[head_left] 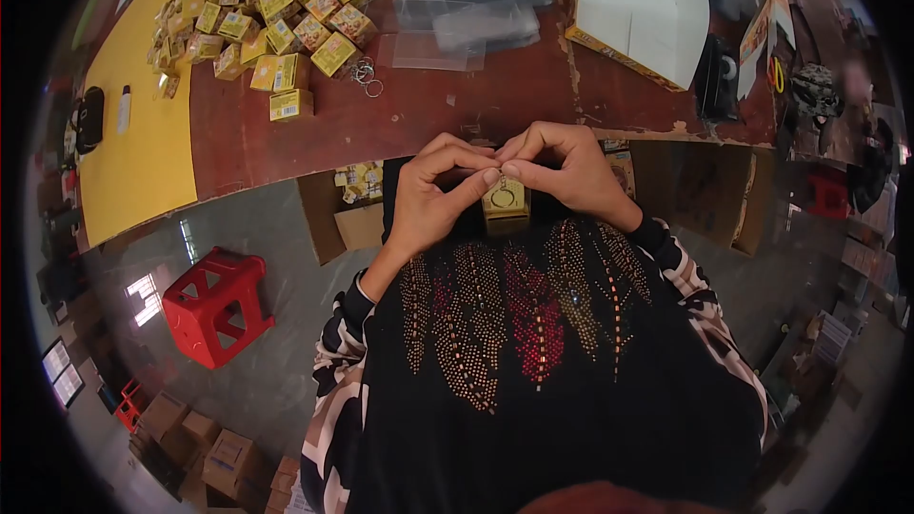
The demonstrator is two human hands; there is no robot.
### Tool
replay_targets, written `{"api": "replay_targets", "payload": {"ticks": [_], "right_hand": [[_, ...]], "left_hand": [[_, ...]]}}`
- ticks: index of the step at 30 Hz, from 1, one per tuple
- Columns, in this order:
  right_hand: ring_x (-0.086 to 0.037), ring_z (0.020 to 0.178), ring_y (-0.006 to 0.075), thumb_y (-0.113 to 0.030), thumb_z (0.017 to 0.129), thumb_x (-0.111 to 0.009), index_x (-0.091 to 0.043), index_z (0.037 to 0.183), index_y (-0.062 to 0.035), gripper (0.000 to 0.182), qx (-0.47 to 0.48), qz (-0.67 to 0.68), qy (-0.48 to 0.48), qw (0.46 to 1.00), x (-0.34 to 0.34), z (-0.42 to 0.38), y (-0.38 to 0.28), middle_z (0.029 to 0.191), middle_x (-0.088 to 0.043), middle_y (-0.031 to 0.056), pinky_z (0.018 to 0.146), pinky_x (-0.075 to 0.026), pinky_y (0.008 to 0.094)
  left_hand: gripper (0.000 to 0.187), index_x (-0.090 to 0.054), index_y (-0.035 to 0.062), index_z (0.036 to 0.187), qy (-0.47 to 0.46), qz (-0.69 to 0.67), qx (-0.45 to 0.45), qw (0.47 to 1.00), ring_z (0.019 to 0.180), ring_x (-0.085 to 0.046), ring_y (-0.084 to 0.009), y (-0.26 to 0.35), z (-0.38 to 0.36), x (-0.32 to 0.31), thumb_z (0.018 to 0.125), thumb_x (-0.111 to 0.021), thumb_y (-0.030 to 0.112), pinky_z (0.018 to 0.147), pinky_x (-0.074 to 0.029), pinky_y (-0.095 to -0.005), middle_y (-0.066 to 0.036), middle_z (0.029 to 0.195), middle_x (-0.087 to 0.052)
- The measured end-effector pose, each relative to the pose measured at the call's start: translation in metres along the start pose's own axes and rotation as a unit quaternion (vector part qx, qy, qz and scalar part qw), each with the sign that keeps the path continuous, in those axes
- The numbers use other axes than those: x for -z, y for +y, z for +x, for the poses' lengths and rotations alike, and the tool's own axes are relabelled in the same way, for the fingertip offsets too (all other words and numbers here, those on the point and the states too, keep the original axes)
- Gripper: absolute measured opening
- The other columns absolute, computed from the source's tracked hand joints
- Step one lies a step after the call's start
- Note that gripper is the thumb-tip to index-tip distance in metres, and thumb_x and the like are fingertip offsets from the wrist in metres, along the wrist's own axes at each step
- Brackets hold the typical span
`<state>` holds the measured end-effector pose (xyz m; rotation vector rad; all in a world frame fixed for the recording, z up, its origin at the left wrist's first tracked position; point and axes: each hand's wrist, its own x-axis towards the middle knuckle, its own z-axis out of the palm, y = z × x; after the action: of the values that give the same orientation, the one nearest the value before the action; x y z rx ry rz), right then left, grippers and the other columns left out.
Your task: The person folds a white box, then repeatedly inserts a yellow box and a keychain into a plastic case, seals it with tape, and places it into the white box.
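Note:
Just off the near table edge, both my hands meet over a small yellow box [506, 213] with a metal key ring [505, 197] against its upper face. My left hand [433, 186] is closed, thumb and fingertips pinched at the box's far end. From the other side my right hand [562, 171] pinches at the same spot, its thumb tip beside the left one. Whatever small part lies between the fingertips is hidden. On the table beyond, several loose key rings [366, 78] lie beside a big heap of small yellow boxes [276, 2].
Clear plastic sleeves [476, 21] lie mid-table, with a large open white-lined box [633, 14] to their right. A yellow sheet [133, 152] covers the table's left end. Cardboard cartons [324, 219] stand below the edge. A red stool [219, 309] is on the floor at left.

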<state>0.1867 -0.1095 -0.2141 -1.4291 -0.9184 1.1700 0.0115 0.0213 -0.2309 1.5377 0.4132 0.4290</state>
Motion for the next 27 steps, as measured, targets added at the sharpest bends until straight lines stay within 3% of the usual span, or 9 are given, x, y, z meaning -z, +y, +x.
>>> {"api": "replay_targets", "payload": {"ticks": [3, 8, 13, 15, 17, 20, 23, 25, 27], "right_hand": [[-0.066, 0.103, 0.0222, -0.003, 0.088, -0.071, -0.064, 0.086, 0.0018, 0.009, 0.064, 0.001, 0.004, 0.998, -0.001, -0.003, 0.012, 0.100, -0.070, 0.0136, 0.088, -0.053, 0.0354], [-0.067, 0.105, 0.0272, -0.005, 0.082, -0.076, -0.067, 0.087, -0.0007, 0.011, 0.334, -0.162, 0.022, 0.928, 0.002, -0.005, 0.034, 0.107, -0.070, 0.0111, 0.090, -0.053, 0.0360], [-0.064, 0.109, 0.0271, -0.003, 0.084, -0.072, -0.068, 0.094, -0.0011, 0.011, 0.307, -0.158, 0.015, 0.938, 0.009, -0.008, 0.024, 0.114, -0.068, 0.0115, 0.092, -0.053, 0.0364], [-0.064, 0.111, 0.0257, -0.003, 0.086, -0.070, -0.068, 0.098, -0.0012, 0.012, 0.270, -0.127, 0.014, 0.954, 0.014, -0.009, 0.010, 0.115, -0.067, 0.0122, 0.092, -0.053, 0.0360], [-0.061, 0.112, 0.0165, -0.011, 0.097, -0.060, -0.065, 0.109, 0.0008, 0.017, 0.096, 0.112, 0.147, 0.978, 0.020, -0.007, -0.002, 0.118, -0.065, 0.0115, 0.090, -0.053, 0.0303], [-0.065, 0.096, 0.0128, -0.013, 0.099, -0.058, -0.066, 0.103, 0.0015, 0.017, 0.128, -0.009, 0.272, 0.954, 0.059, -0.009, -0.015, 0.104, -0.069, 0.0084, 0.081, -0.053, 0.0263], [-0.061, 0.077, 0.0082, -0.016, 0.098, -0.063, -0.067, 0.097, 0.0018, 0.019, 0.226, -0.140, 0.518, 0.813, 0.126, -0.030, -0.023, 0.089, -0.069, 0.0039, 0.069, -0.048, 0.0218], [-0.053, 0.071, 0.0059, -0.017, 0.097, -0.064, -0.067, 0.095, 0.0009, 0.018, 0.171, -0.176, 0.631, 0.736, 0.179, -0.061, -0.019, 0.083, -0.064, -0.0007, 0.064, -0.042, 0.0222], [-0.054, 0.070, 0.0053, -0.014, 0.094, -0.065, -0.068, 0.090, 0.0019, 0.017, 0.142, -0.173, 0.644, 0.732, 0.235, -0.094, 0.009, 0.077, -0.064, 0.0001, 0.063, -0.043, 0.0234]], "left_hand": [[0.015, -0.075, 0.0041, 0.100, -0.008, -0.018, -0.045, 0.999, 0.107, -0.063, -0.0198, -0.015, -0.008, 0.000, 0.086, -0.075, 0.009, 0.091, -0.051, -0.0331, -0.009, 0.109, -0.066], [0.024, -0.075, 0.0073, 0.108, -0.045, -0.064, -0.032, 0.996, 0.118, -0.058, -0.0216, -0.028, -0.022, 0.000, 0.084, -0.077, 0.008, 0.093, -0.051, -0.0346, -0.011, 0.129, -0.057], [0.030, -0.074, 0.0088, 0.112, -0.050, -0.069, -0.032, 0.996, 0.119, -0.057, -0.0221, -0.030, -0.020, 0.001, 0.082, -0.077, 0.004, 0.093, -0.050, -0.0346, -0.011, 0.133, -0.054], [0.027, -0.074, 0.0084, 0.109, -0.026, -0.016, -0.116, 0.993, 0.117, -0.058, -0.0222, -0.025, -0.014, 0.004, 0.083, -0.075, 0.001, 0.093, -0.049, -0.0338, -0.012, 0.133, -0.054], [0.025, -0.073, 0.0072, 0.107, -0.023, -0.001, -0.119, 0.993, 0.116, -0.058, -0.0220, -0.014, -0.011, 0.006, 0.083, -0.074, 0.000, 0.093, -0.049, -0.0334, -0.012, 0.133, -0.054], [0.022, -0.071, 0.0035, 0.105, -0.002, -0.038, -0.074, 0.997, 0.113, -0.058, -0.0213, -0.008, -0.006, 0.006, 0.084, -0.072, -0.003, 0.094, -0.048, -0.0325, -0.013, 0.133, -0.054], [0.023, -0.065, 0.0013, 0.110, 0.011, -0.132, -0.058, 0.990, 0.116, -0.055, -0.0186, -0.009, -0.003, 0.009, 0.087, -0.069, -0.004, 0.093, -0.048, -0.0305, -0.014, 0.136, -0.050], [0.022, -0.064, 0.0010, 0.111, 0.000, -0.145, -0.051, 0.988, 0.117, -0.054, -0.0174, -0.012, 0.000, 0.010, 0.089, -0.068, -0.002, 0.093, -0.048, -0.0292, -0.013, 0.138, -0.048], [0.021, -0.065, 0.0010, 0.110, 0.009, -0.150, -0.012, 0.989, 0.116, -0.054, -0.0169, -0.014, 0.004, 0.008, 0.089, -0.069, 0.000, 0.092, -0.048, -0.0287, -0.013, 0.137, -0.049]]}}
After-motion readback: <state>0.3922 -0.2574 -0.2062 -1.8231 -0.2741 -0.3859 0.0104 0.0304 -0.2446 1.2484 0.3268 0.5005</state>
